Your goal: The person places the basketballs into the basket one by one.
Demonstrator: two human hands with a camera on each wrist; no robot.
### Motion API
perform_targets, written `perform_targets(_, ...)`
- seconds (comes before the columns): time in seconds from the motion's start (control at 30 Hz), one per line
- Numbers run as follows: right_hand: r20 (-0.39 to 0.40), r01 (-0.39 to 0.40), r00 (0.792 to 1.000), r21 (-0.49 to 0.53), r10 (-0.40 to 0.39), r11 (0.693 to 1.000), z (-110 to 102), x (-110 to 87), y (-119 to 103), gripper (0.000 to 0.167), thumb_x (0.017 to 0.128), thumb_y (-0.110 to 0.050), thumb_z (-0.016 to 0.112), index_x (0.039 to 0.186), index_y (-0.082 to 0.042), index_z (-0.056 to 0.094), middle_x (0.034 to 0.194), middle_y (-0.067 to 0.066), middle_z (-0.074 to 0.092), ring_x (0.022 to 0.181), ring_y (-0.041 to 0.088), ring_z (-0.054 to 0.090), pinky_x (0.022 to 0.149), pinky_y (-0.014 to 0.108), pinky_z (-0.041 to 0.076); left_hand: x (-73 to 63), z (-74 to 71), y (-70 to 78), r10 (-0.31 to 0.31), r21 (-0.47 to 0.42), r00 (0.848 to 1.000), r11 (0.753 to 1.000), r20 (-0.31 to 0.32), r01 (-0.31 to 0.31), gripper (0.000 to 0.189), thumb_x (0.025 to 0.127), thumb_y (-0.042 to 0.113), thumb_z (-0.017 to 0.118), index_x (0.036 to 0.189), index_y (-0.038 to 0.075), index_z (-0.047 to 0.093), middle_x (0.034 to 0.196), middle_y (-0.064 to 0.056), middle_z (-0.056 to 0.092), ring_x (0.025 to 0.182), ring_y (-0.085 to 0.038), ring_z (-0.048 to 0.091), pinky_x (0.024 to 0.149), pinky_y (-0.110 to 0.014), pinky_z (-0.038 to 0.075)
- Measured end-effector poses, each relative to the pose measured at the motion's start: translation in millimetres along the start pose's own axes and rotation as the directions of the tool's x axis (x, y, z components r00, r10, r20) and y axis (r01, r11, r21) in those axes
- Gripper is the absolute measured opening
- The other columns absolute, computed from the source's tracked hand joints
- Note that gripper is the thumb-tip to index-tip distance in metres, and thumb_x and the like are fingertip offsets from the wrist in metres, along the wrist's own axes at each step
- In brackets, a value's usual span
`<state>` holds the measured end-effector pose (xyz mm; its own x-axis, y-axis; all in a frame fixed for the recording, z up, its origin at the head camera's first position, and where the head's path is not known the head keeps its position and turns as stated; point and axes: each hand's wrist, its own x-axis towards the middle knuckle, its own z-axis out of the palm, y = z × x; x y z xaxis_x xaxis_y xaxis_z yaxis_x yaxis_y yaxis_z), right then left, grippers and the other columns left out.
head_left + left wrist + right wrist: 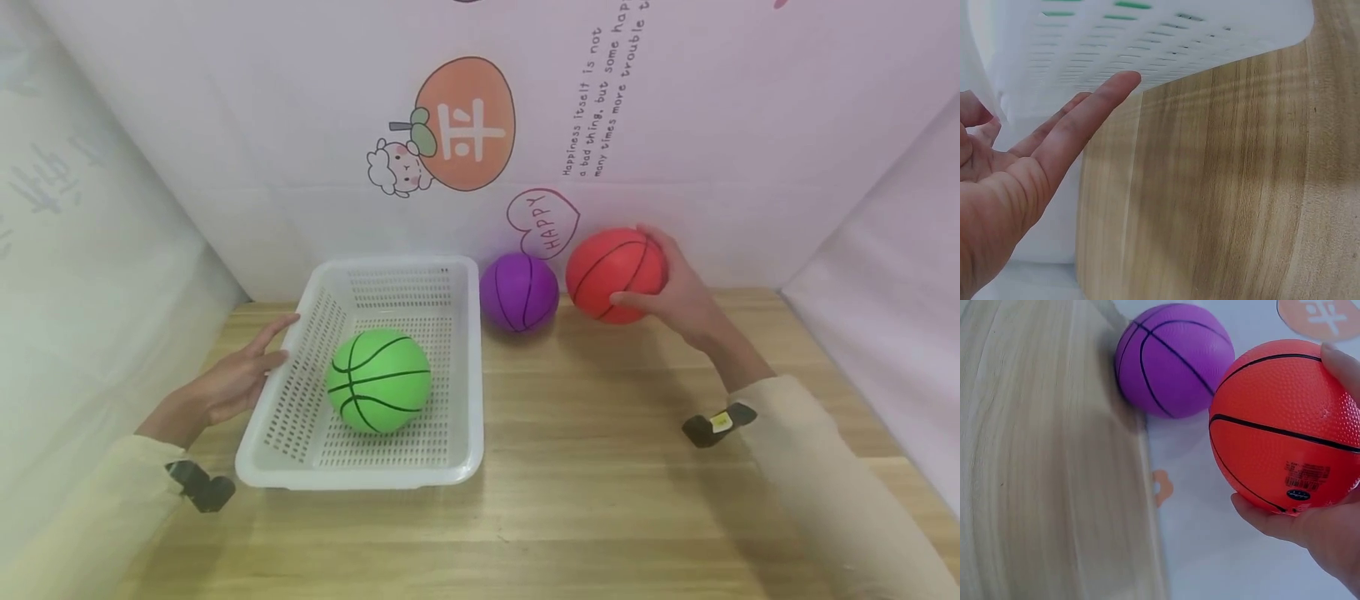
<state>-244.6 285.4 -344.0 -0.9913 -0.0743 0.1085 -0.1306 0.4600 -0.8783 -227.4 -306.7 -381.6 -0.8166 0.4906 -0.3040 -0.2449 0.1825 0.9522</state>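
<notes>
On the right, my right hand (678, 296) grips a red ball (617, 275) with black basketball lines, thumb and fingers spread round it. The right wrist view shows the ball (1285, 428) held off the wooden table. A purple ball (519, 293) rests on the table beside it, near the basket's right side. Inside the white plastic basket (474, 400) lies a green ball (379, 381). My left hand (236, 379) is at the basket's left side, fingers extended against its rim and wall; in the left wrist view the hand (1029, 162) has straight fingers by the slotted wall.
Behind the wooden table (570, 492) rises a white printed cloth (300, 125) with a cartoon, a heart and lettering. White cloth also borders both sides. The basket and purple ball are close to the back cloth.
</notes>
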Motion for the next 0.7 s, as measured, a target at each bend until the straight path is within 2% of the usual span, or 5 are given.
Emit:
perform_targets(0.27,0.021,0.048,0.999,-0.005,-0.048,0.999,11.3,3.1,-14.6,0.102,0.082,-0.016,0.083,0.16,-0.03,0.018,0.154,0.008,0.031,0.13,0.037,0.042,0.094,0.056,0.051,0.4,1.5,3.7,0.005,0.013,1.0,1.0,-0.001,-0.005,0.065,0.11,0.017,0.03,0.16,0.032,-0.009,0.157,-0.036,0.01,0.13,-0.053,0.04,0.092,-0.064,0.048)
perform_targets(0.47,0.033,0.078,0.996,0.002,-0.078,0.997,18.1,7.8,-24.6,0.101,0.081,-0.019,0.084,0.159,-0.031,0.02,0.154,0.007,0.032,0.13,0.036,0.042,0.095,0.057,0.05,3.8,4.7,3.9,0.002,-0.006,1.0,1.0,0.011,-0.002,0.065,0.11,0.015,0.027,0.16,0.032,-0.011,0.158,-0.035,0.008,0.133,-0.056,0.032,0.095,-0.063,0.046)
perform_targets(0.7,0.064,0.115,0.991,0.017,-0.116,0.993,33.2,16.4,-38.5,0.101,0.079,-0.023,0.086,0.158,-0.032,0.023,0.154,0.003,0.032,0.13,0.034,0.044,0.097,0.056,0.049,1.1,4.3,2.1,-0.001,-0.023,1.0,1.0,0.005,0.001,0.064,0.11,0.015,0.025,0.159,0.034,-0.011,0.159,-0.034,0.003,0.135,-0.059,0.025,0.095,-0.065,0.045)
